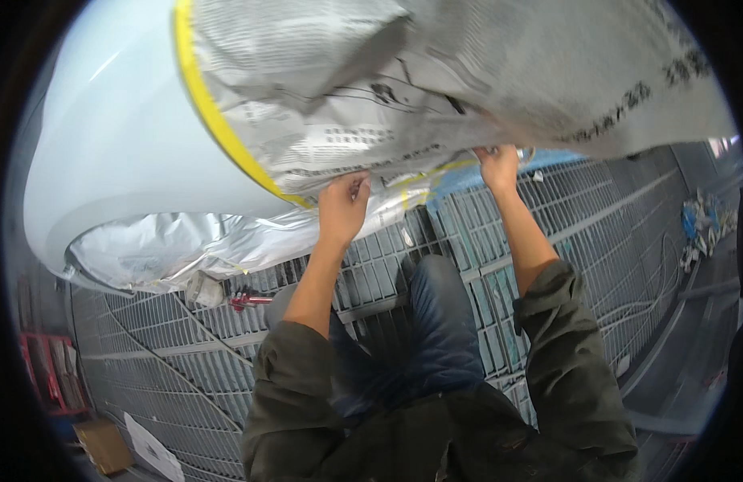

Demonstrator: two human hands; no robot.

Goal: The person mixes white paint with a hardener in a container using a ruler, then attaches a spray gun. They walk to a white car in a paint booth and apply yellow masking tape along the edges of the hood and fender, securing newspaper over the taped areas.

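Printed grey masking paper (339, 128) covers the side of a pale car body (130, 120). Yellow masking tape (214, 120) borders the paper along the bare panel. My left hand (345, 207) is closed on the paper's lower edge, its fingers curled in a pinch. Farther right, my right hand (500, 167) also grips that lower edge, its fingertips partly hidden by the paper. A small ring-like thing beside the right hand is too unclear to name. Blue sheeting (468, 178) and more yellow tape show beneath the paper, between my hands.
Silvery film (174, 241) fills the wheel arch at left. On the floor grating (596, 241) lie a red tool (247, 301) and a pale lump (204, 289). A cardboard box (104, 444) and a red rack (50, 373) stand lower left. Crumpled waste (703, 225) lies far right.
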